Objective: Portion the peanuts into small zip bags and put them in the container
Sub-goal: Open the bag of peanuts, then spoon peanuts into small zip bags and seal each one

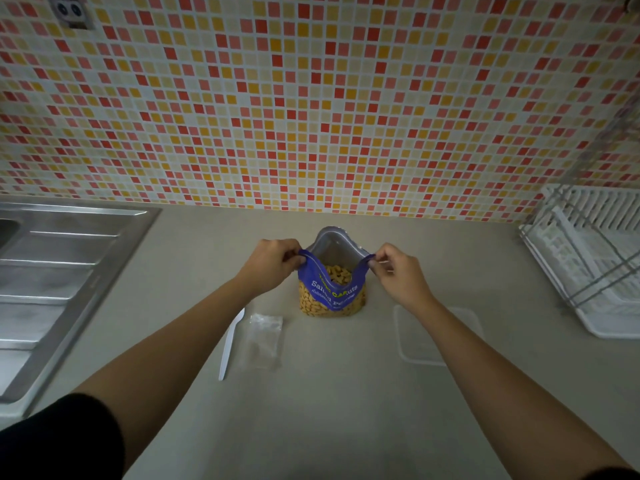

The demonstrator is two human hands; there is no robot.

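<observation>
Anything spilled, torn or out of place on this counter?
Nothing stands out. The peanut bag stands upright, its mouth pulled open by the left hand and right hand; nothing lies spilled on the counter. The spoon, zip bags and container lie flat nearby.

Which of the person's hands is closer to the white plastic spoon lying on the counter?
Left. The left hand pinches the left corner of the peanut bag, just beyond the white spoon; the right hand pinches the other corner, across the bag from the spoon.
</observation>
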